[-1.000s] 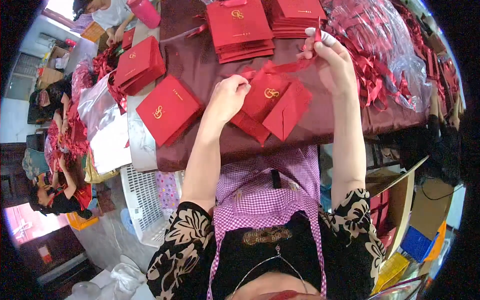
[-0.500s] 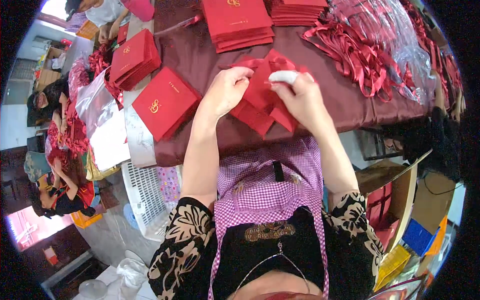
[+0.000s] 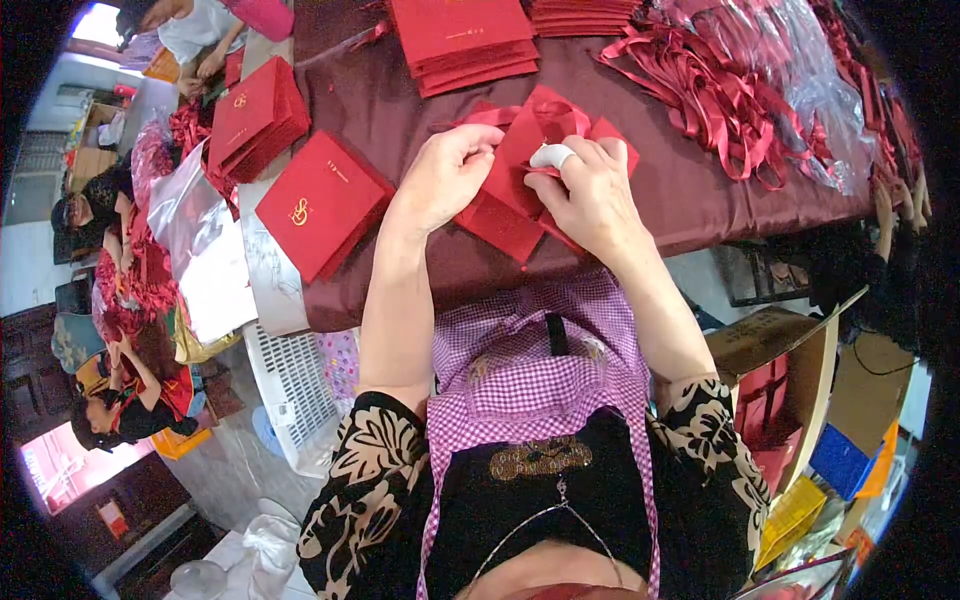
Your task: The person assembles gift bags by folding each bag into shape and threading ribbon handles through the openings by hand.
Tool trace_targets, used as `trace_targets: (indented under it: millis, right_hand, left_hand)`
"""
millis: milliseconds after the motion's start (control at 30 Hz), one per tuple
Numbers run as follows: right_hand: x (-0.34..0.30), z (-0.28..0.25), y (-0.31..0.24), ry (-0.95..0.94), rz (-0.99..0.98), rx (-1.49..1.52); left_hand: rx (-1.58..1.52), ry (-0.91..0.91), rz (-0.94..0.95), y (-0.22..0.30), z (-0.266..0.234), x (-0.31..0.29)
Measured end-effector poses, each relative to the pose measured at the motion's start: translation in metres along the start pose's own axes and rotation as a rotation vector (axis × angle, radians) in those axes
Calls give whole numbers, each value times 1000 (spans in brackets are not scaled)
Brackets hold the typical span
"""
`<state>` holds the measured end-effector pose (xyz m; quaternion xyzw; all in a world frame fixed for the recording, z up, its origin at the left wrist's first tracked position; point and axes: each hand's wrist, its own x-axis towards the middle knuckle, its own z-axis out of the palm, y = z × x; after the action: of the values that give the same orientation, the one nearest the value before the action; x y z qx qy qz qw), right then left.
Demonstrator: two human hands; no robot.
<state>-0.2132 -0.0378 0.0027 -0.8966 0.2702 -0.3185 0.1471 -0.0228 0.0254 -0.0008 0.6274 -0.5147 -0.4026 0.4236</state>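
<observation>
In front of me on the cloth-covered table lies a red pouch [image 3: 515,175] with its flaps spread, a red satin ribbon [image 3: 553,118] running across its upper part. My left hand [image 3: 445,180] is closed at the pouch's left edge, thumb and forefinger pinching there. My right hand [image 3: 592,195] lies over the right part with its fingers bent in a pinch; a white wrap [image 3: 551,156] covers one finger. What sits right under the right fingertips is hidden. Left of my hands is a stack of red pouches [image 3: 325,205] with gold print.
More red pouch stacks [image 3: 465,45] stand at the far side and another [image 3: 258,118] at left. A heap of red ribbons [image 3: 700,110] and clear plastic [image 3: 800,80] lie at right. A white crate [image 3: 290,390] and a cardboard box [image 3: 790,370] flank me. People work at left.
My right hand has shifted slightly left and its fingers have curled over the pouch. The raised flap near its wrist is less visible. My left hand stays at the left edge.
</observation>
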Motion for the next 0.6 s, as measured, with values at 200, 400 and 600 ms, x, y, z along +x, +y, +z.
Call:
trace_targets:
  millis: [200,400,600]
  right_hand:
    - [5,1,-4,-2,4,38]
    - [11,3,-7,-84,42,51]
    - [16,-2,-2,-120,44,44]
  left_hand:
    - [-33,38,67,3,1,-4]
    - [-61,-10,54,13,2,-7]
    - [-38,21,80,15,9,-2]
